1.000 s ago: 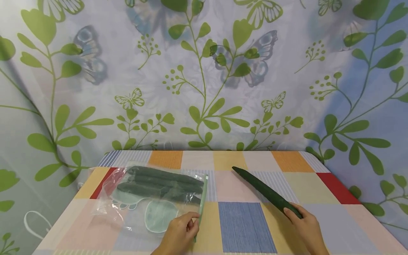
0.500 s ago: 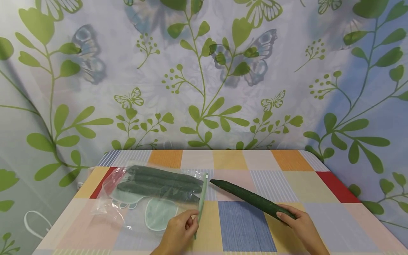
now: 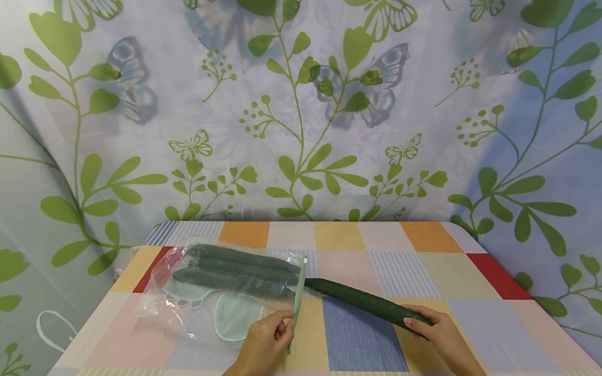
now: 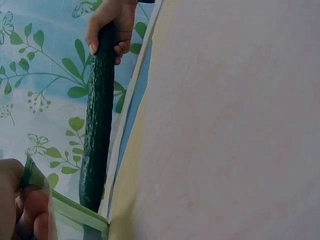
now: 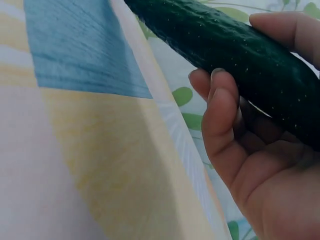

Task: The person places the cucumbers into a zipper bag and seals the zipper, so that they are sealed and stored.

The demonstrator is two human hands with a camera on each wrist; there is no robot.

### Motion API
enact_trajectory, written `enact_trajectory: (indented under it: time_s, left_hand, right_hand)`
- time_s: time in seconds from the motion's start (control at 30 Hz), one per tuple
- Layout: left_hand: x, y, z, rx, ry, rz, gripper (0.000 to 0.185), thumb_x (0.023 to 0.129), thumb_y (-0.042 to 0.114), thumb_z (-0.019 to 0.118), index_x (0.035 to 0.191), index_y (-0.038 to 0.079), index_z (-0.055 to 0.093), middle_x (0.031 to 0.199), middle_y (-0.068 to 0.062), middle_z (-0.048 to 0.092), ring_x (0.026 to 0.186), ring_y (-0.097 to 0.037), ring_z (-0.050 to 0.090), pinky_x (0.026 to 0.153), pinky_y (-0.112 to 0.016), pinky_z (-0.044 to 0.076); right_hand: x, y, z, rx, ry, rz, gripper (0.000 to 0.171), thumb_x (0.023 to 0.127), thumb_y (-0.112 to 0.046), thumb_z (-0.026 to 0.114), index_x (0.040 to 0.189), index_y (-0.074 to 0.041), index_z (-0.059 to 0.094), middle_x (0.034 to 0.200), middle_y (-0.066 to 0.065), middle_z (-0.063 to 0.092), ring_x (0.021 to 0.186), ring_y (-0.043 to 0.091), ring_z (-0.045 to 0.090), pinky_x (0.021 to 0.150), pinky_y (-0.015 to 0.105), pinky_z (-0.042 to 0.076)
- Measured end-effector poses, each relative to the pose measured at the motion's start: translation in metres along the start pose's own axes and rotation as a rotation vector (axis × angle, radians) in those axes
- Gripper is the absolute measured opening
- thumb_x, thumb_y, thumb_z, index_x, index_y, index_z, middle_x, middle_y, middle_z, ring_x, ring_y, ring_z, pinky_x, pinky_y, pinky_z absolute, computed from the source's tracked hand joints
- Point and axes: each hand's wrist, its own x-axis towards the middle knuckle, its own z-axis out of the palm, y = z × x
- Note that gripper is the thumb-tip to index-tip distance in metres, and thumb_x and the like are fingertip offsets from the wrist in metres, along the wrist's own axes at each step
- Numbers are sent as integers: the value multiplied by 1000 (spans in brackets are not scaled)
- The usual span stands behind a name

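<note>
A long dark green cucumber [image 3: 367, 300] slants leftward from my right hand [image 3: 435, 331], which grips its near end. In the right wrist view my fingers [image 5: 222, 117] curl round the cucumber [image 5: 240, 55] from below, with the thumb on the other side. Its far tip is at the mouth of a clear plastic zip bag [image 3: 188, 324]. My left hand [image 3: 265, 337] pinches the bag's green zip edge [image 3: 300, 292]; in the left wrist view the green strip [image 4: 80, 212] stands apart from the pinched edge, and the cucumber's tip passes behind it. Several cucumbers [image 3: 240, 266] lie inside the bag.
A patchwork-checked cloth [image 3: 367, 339] covers the table. Behind it hangs a curtain [image 3: 301, 130] printed with green leaves and butterflies. A white cord loop [image 3: 39, 329] shows by the table's left edge.
My right hand has swung the cucumber's tip left and down, from pointing toward the back of the table to the bag's mouth. My left hand stays on the zip edge.
</note>
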Motion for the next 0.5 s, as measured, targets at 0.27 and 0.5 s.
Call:
enact_trajectory:
  time_s: [0.27,0.5]
  left_hand:
    - [0,0,0,15,4,12,20,63,-5,68,81,2,65,53,12,44,53,12,31,47,-2,30]
    - [-1,2,-1,-2,-30,-7,18,65,-5,67,82,2,66,55,13,46,54,12,32,48,-2,31]
  right_hand:
    - [2,0,1,44,-169,-61,50,87,-26,57,126,5,48,102,0,58,79,12,55,69,30,48]
    - [4,-3,24,73,-364,-114,55,90,-24,54,129,12,40,102,3,59,81,11,58,73,31,50]
